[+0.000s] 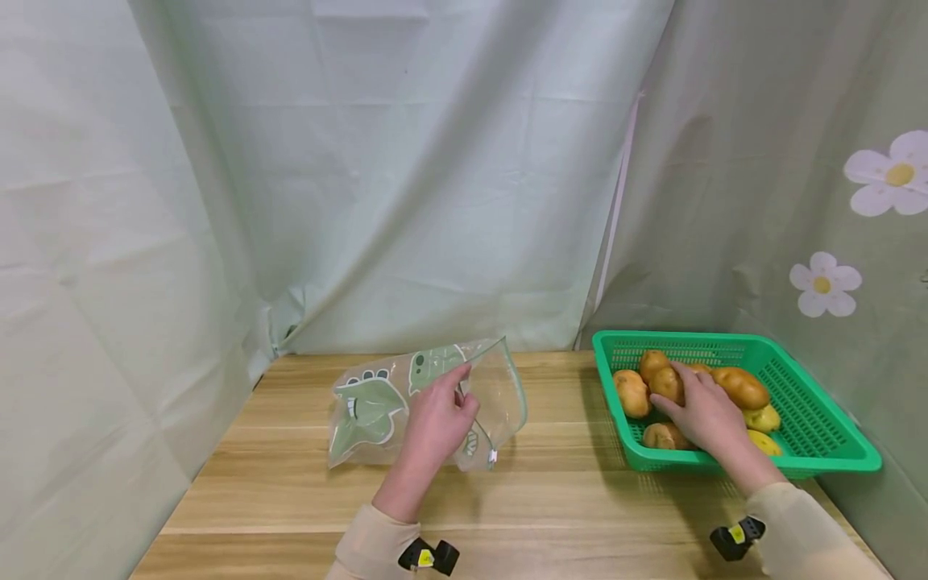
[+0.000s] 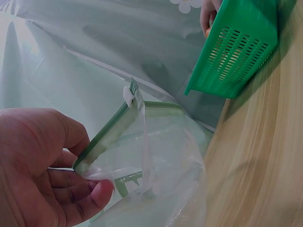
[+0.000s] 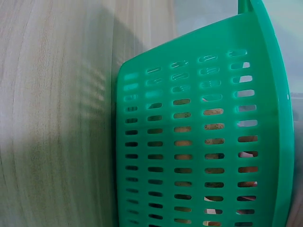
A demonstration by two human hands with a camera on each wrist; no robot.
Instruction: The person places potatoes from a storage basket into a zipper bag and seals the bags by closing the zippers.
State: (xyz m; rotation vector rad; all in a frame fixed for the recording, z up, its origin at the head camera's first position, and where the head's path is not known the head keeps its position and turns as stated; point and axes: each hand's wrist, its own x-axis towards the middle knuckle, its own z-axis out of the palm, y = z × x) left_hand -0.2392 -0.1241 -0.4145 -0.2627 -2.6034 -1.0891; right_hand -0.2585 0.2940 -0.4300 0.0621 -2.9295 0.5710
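Observation:
My left hand [image 1: 438, 415] grips the rim of a clear zip bag [image 1: 370, 407] with green cartoon prints, which lies on its side with its mouth toward the right. In the left wrist view the bag's green zip strip [image 2: 106, 128] runs up from the fingers [image 2: 78, 135] to a white slider [image 2: 128, 96], and the mouth gapes. Inside the green basket [image 1: 834, 466], my right hand [image 1: 706, 411] holds a brown potato [image 1: 666, 386], thumb on its near side and fingers over it. In the right wrist view the basket wall [image 3: 189, 47] hides that hand.
Around the held potato lie other potatoes [image 1: 631, 395], a longer brown one [image 1: 743, 389] and yellowish produce [image 1: 763, 419]. The basket stands at the right of the wooden table [image 1: 551, 507]. Pale curtains [image 1: 435, 201] hang behind and at both sides.

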